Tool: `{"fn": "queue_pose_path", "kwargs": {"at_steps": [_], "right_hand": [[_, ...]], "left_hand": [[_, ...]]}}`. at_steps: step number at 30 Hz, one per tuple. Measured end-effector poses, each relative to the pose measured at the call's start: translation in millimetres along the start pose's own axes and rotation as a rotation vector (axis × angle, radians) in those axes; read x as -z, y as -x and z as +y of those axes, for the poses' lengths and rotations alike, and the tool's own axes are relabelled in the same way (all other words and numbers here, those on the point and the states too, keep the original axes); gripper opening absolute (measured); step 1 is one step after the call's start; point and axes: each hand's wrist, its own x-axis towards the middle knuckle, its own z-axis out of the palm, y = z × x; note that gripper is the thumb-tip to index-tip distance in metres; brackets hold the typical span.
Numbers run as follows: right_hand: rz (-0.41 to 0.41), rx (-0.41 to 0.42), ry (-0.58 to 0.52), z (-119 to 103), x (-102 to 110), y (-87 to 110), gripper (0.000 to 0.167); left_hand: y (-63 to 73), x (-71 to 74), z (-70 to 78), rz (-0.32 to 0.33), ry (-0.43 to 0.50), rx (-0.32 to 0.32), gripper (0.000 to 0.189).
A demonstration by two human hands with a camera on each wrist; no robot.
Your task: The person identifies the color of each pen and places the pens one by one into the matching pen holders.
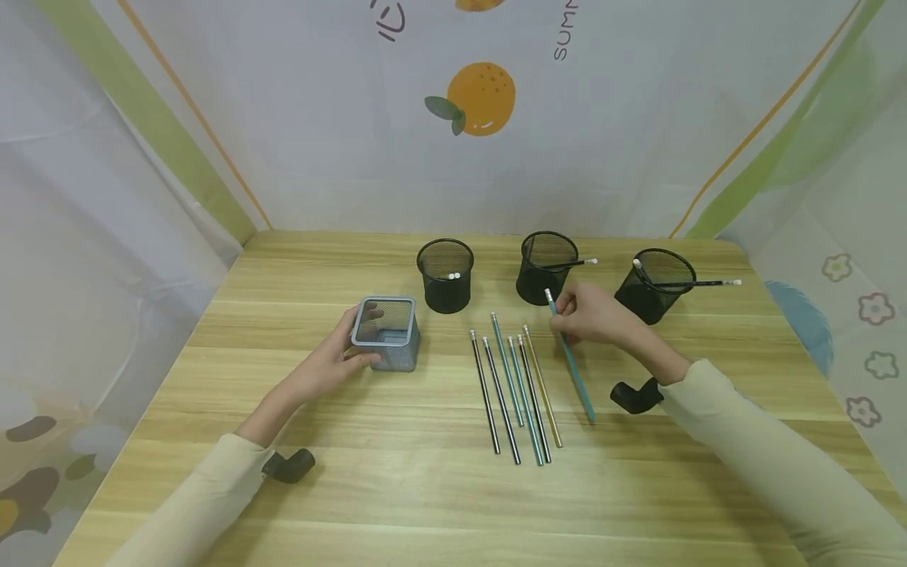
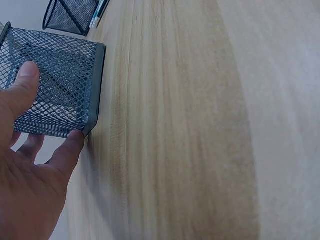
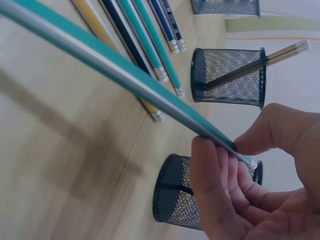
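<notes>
My left hand grips a grey square mesh pen holder that stands upright, at the table's left-middle. In the left wrist view the thumb lies against one mesh wall, with other fingers around the opposite side. My right hand pinches a teal pencil near its white eraser end, between thumb and fingers. The pencil slants, its other end toward the front; the right wrist view shows its shadow on the table. Left of it, several pencils in black, dark blue, teal and gold lie side by side, erasers toward the back.
Three round black mesh cups stand behind: the left cup with two white erasers showing, the middle cup with a black pencil, the right cup with two pencils leaning out. A printed curtain hangs behind the wooden table.
</notes>
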Motion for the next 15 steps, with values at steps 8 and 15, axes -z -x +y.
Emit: {"fn": "queue_pose_path", "kwargs": {"at_steps": [8, 15], "right_hand": [[0.036, 0.036, -0.032, -2.6, 4.5, 3.4, 0.015], [0.076, 0.097, -0.057, -2.8, 3.1, 4.7, 0.013]], "left_hand": [[0.3, -0.2, 0.7, 0.002, 0.0, -0.003, 0.08], [0.3, -0.3, 2.4, 0.001, 0.013, -0.003, 0.08]]}}
